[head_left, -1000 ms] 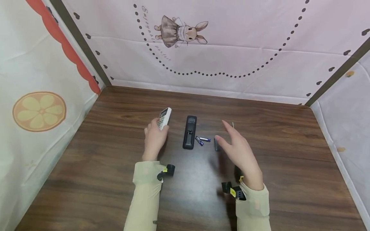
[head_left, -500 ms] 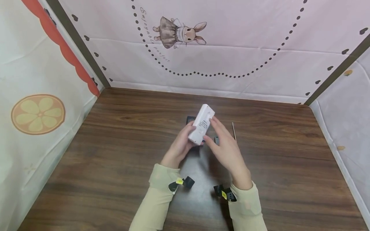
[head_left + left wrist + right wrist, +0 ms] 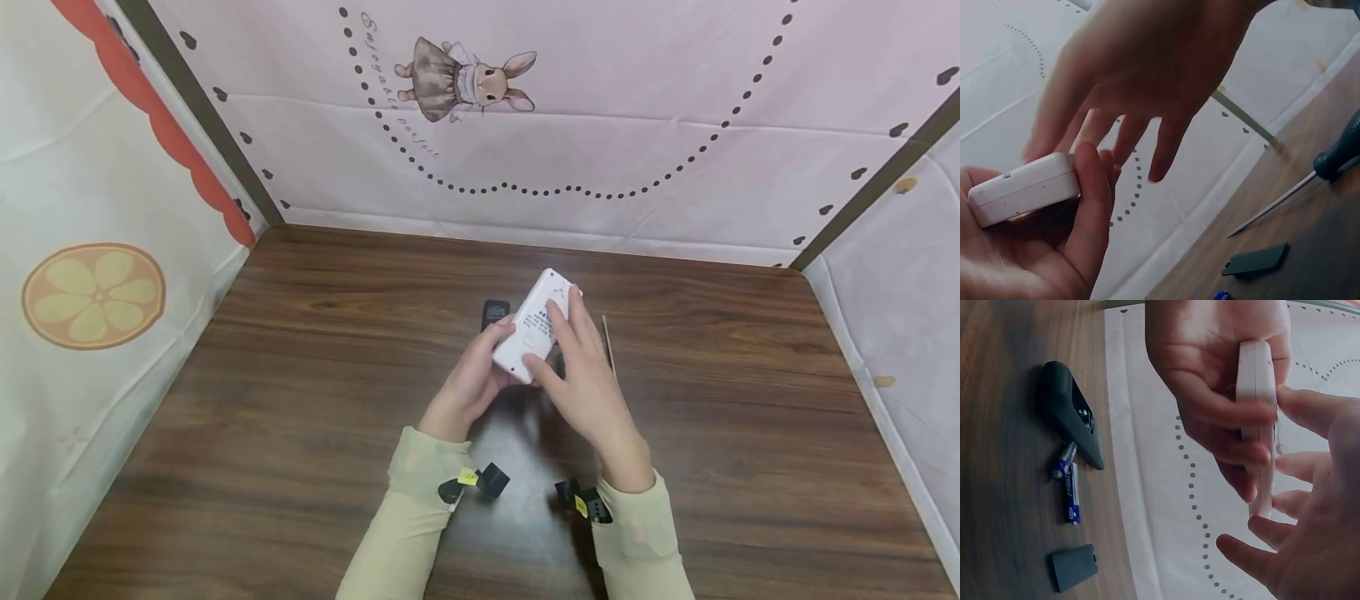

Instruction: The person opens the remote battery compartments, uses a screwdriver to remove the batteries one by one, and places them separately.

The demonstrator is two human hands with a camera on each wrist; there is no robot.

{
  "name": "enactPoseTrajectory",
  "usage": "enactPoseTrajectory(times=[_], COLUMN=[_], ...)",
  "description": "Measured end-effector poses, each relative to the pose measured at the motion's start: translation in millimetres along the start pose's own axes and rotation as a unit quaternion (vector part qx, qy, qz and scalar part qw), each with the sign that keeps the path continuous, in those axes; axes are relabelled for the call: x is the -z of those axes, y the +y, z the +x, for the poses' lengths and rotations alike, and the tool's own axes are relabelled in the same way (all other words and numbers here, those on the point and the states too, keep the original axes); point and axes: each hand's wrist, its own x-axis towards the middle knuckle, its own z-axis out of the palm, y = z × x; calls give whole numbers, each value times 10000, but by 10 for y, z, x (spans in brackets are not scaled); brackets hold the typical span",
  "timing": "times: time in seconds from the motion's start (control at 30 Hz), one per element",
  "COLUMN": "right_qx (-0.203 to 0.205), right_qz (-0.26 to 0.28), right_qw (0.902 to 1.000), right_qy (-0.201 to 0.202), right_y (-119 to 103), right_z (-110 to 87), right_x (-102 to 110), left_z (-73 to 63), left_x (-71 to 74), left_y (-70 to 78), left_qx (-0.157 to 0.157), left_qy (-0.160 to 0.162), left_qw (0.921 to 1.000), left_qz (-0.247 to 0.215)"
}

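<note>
My left hand (image 3: 467,379) grips a white remote control (image 3: 525,337) by its edges above the table, its printed back facing up and its far end slanting to the right. My right hand (image 3: 596,400) lies over the right side of it, thumb and fingertips on the back, the fingers fairly straight. From the right wrist view, the left fingers (image 3: 1222,409) wrap the remote from one face while the right fingertips (image 3: 1288,503) meet the other. The remote's buttons are hidden on its underside.
A black remote (image 3: 1057,394) lies on the wooden table with its battery bay uncovered. Beside it are two blue-and-silver batteries (image 3: 1072,497) and a dark battery cover (image 3: 1074,567). A screwdriver (image 3: 1338,150) with a dark handle lies to the right. Printed cloth walls (image 3: 600,108) border the table.
My left hand has brought the white remote from the left to the middle and turned it back side up. My right hand has come in from the right and now touches its back.
</note>
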Motion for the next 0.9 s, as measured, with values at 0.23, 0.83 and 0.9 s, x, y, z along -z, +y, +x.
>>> enactPoseTrajectory(times=[0.23,0.83,0.9], right_qx=[-213,-1566,-1662], right_qz=[-47,1780,2037], right_qw=[9998,9714,9648], right_qy=[41,139,63], right_y=[-17,7,-3], right_z=[-16,-1,0], right_x=[100,173,144], left_z=[-65,-69,-63], left_x=[42,101,79], left_y=[73,82,61], left_qx=[-98,-220,-172], left_qy=[-225,-1411,-1493], left_qw=[9986,9896,9886], left_qz=[468,147,50])
